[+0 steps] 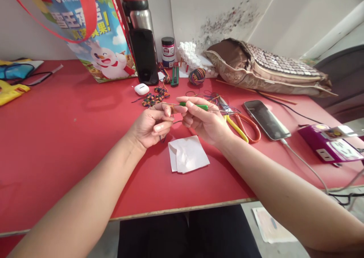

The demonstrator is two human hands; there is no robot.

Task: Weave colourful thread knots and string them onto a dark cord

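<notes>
My right hand (pixel 209 123) is closed around a crochet hook with a green handle (pixel 202 107). The hook's thin metal shaft points left, toward my left hand (pixel 149 125). Thumb and fingers of that hand pinch a strand of multicoloured yarn (pixel 172 108) near the hook's tip; the loop itself is too small to make out. Just behind my left hand lies a knotted multicoloured yarn piece (pixel 156 97). Folded white paper (pixel 189 155) rests on the red table (pixel 93 129) below my hands.
Right of my right hand are scissors with orange handles (pixel 250 126), yellow-handled pliers (pixel 237 129), a charging phone (pixel 266 119) and a purple power strip (pixel 330 144). Behind stand a yarn ball (pixel 197 76), a green cutter (pixel 174 76), a dark phone (pixel 144 57) and a bag (pixel 105 41).
</notes>
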